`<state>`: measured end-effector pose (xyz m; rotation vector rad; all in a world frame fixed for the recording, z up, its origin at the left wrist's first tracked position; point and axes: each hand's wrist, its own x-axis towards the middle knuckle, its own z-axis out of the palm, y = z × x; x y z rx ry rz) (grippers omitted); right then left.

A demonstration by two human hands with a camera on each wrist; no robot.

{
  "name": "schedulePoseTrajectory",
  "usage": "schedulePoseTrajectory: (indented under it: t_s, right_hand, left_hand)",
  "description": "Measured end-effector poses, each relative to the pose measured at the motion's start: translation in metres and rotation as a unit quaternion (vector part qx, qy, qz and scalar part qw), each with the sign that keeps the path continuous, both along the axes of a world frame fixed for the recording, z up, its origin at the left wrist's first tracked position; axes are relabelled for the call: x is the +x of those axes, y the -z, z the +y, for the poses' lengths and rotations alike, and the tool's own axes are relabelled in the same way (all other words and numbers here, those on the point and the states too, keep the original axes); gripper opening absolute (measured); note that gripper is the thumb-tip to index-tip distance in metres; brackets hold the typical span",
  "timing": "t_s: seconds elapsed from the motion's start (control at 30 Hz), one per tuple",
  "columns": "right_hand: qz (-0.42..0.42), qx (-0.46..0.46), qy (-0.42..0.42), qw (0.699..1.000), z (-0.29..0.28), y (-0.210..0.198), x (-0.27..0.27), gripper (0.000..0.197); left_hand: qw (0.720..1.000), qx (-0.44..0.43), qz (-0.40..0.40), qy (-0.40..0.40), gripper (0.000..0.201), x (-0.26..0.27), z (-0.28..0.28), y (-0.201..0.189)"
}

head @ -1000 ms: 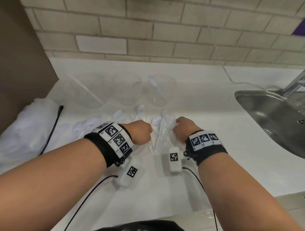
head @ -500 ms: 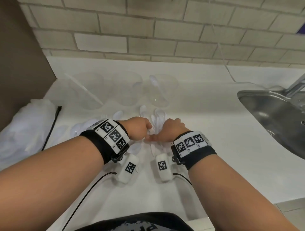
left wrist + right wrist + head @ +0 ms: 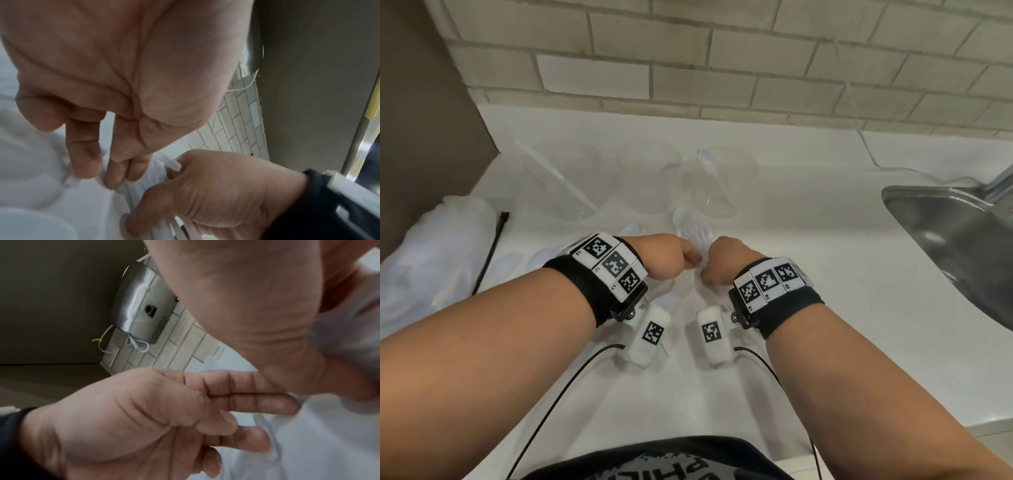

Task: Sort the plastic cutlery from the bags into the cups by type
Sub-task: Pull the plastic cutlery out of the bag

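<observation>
My two hands meet over a pile of white plastic cutlery (image 3: 693, 233) on the white counter (image 3: 808, 260). My right hand (image 3: 719, 262) grips a bundle of several cutlery handles (image 3: 180, 227). My left hand (image 3: 683, 260) pinches one white handle (image 3: 71, 180) beside that bundle. Three clear cups stand behind the pile. The left cup (image 3: 558, 178) holds a knife, the middle cup (image 3: 650, 174) looks empty, and the right cup (image 3: 722, 178) holds a spoon. Loose spoons (image 3: 541, 257) lie to the left of my left wrist. Which types I hold is hidden by my hands.
A crumpled white plastic bag (image 3: 438, 250) and a black cable (image 3: 489, 253) lie at the left. A steel sink (image 3: 955, 240) opens at the right. A brown panel (image 3: 421, 120) bounds the left side, and a brick wall (image 3: 688, 68) runs behind the cups.
My right hand has moved left with its bundle and now meets my left hand. The left hand shifted slightly right and took hold of a handle. The head view tilted down.
</observation>
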<state>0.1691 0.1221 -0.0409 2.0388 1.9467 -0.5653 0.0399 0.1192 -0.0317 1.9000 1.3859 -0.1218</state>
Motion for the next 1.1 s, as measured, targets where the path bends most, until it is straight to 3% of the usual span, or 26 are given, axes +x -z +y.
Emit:
schedulePoseTrajectory:
  t_s: [0.1, 0.37, 0.57, 0.67, 0.73, 0.8, 0.9, 1.0, 1.1]
  right_hand:
    - [0.015, 0.015, -0.005, 1.000, 0.003, 0.002, 0.002, 0.018]
    - [0.025, 0.036, 0.010, 0.999, 0.006, 0.005, 0.001, 0.014]
    - [0.013, 0.035, 0.010, 0.999, 0.007, 0.004, 0.002, 0.023]
    - [0.033, 0.039, 0.006, 0.999, 0.005, 0.003, 0.006, 0.014]
    - [0.055, 0.042, -0.001, 0.998, 0.001, 0.000, 0.012, 0.003]
    - [0.065, 0.043, -0.022, 0.997, -0.002, -0.001, 0.018, 0.011]
    - [0.079, 0.048, -0.049, 0.995, -0.006, -0.005, 0.024, 0.018]
    - [0.098, 0.070, -0.065, 0.991, -0.009, -0.011, 0.026, 0.020]
    - [0.114, 0.092, -0.076, 0.986, -0.009, -0.016, 0.022, 0.021]
  left_hand:
    - [1.000, -0.006, -0.023, -0.017, 0.060, -0.004, 0.000, 0.001]
    - [0.993, 0.076, 0.072, -0.061, 0.034, -0.007, -0.003, -0.005]
    - [0.993, 0.043, 0.084, -0.073, 0.032, -0.011, -0.002, 0.000]
    - [0.992, 0.038, 0.075, -0.091, 0.031, -0.010, -0.003, 0.001]
    - [0.991, 0.024, 0.053, -0.118, 0.031, -0.011, -0.004, 0.003]
    - [0.984, 0.021, 0.006, -0.179, 0.032, -0.012, -0.002, 0.005]
    - [0.942, 0.078, -0.112, -0.305, 0.043, -0.015, 0.004, 0.003]
    - [0.928, 0.081, -0.189, -0.310, 0.053, -0.016, 0.005, -0.007]
    - [0.912, 0.053, -0.260, -0.313, 0.046, -0.017, 0.000, -0.014]
